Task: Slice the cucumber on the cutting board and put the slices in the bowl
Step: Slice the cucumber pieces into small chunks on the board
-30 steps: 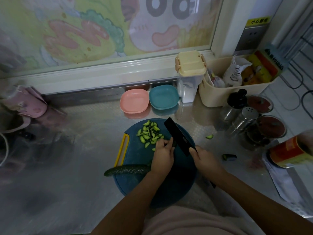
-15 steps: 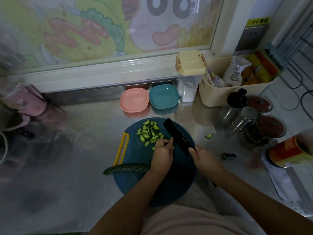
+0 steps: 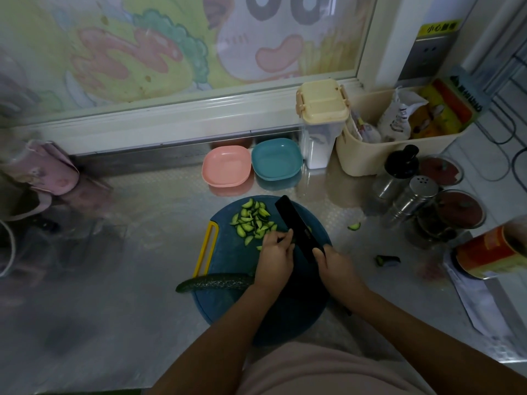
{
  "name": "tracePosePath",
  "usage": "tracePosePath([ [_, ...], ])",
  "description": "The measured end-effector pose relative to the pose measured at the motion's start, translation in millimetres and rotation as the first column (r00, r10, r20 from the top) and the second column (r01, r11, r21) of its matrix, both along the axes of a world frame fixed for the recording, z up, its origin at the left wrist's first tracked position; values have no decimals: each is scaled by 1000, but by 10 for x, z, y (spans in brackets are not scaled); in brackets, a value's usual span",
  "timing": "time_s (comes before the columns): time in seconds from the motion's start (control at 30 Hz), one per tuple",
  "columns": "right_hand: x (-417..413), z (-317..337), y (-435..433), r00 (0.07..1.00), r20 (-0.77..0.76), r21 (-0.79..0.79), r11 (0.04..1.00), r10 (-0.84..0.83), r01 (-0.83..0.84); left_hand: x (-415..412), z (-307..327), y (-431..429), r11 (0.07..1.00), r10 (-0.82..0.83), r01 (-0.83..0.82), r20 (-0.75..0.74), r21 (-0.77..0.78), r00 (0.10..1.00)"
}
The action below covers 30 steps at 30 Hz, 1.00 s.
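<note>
Nothing has shifted appreciably since a second ago. Cucumber piece [image 3: 289, 237], dark green and mostly hidden, sits under my left grip [image 3: 275, 258], fingers curled round it; I cannot tell its long axis. Knife [image 3: 296, 226], black, clasped by my right grip [image 3: 338, 266], stands just at 3 o'clock of the piece, blade running 11 to 5. Slices [image 3: 253, 220] heap at 11 o'clock on the cutting board [image 3: 228, 252]; remaining cucumber [image 3: 216, 282] lies 9-to-3 at 7 o'clock, overhanging the rim. Teal bowl [image 3: 276, 159] and pink bowl [image 3: 226, 166] wait at 12, beyond the board.
</note>
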State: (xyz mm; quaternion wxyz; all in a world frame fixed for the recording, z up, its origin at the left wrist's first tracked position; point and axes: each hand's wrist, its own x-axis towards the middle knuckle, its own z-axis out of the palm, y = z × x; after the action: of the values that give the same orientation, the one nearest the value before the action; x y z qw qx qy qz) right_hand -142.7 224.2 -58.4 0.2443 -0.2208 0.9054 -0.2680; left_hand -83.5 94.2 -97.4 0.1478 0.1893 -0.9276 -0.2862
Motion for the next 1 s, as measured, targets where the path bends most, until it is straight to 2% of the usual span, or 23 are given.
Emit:
tracePosePath([
  [0.2,-15,33,28,999,42,-44,999,-29,31,-11,23,11,1000,17,-17,-11,1,1000],
  [0.57,-95,111,111,999,30,-44,998,46,-44,-7,21,11,999,34,-33,-28,16,999],
  [1.0,-76,169,120,996,82,-59,998,38,-34,-9,-12,3,999,51,-50,-49,17,997],
])
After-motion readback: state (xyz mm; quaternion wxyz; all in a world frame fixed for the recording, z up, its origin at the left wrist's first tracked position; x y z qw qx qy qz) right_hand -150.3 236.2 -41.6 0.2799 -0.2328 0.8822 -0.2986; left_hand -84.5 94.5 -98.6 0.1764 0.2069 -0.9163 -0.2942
